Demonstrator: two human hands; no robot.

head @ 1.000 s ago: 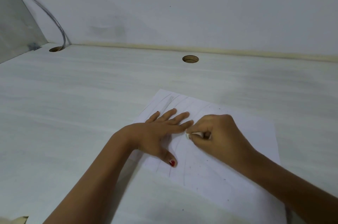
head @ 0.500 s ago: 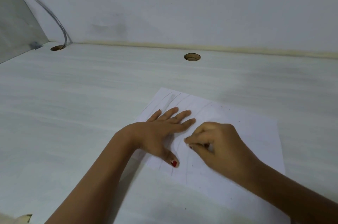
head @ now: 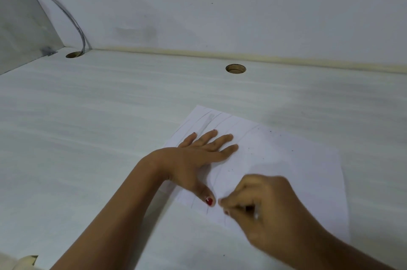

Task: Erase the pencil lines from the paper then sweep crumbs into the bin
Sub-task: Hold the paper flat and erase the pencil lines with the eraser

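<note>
Two steps to get through, and plainly at the first: erasing. Pins the paper [head: 297, 159] to the surface [head: 110, 126] with the left hand [head: 198, 157], palm down, fingers straight and spread, thumb out toward the near edge. Works the right hand [head: 264, 210] just beside that thumb, low on the sheet, fingers curled tight and pinching what looks like a small pale eraser [head: 256, 215], mostly hidden and blurred. Finds the sheet lying askew, right of centre.

Shows faint pencil lines [head: 250, 133] running from the far edge toward the near one, several beside and under the left fingers, so judges the rubbing far from finished. Shows dark crumbs [head: 248, 149] scattered over the right half. Sees no bin anywhere in view.

Calls next for short strokes along the line beside the thumb, then a shift of the bracing hand to uncover the lines beneath it. Needs firm downward pressure from the left to stop the thin sheet creasing or sliding. Leaves the sweeping for later: calls for gathering the specks toward one edge without smearing graphite, and for locating the bin first.
</note>
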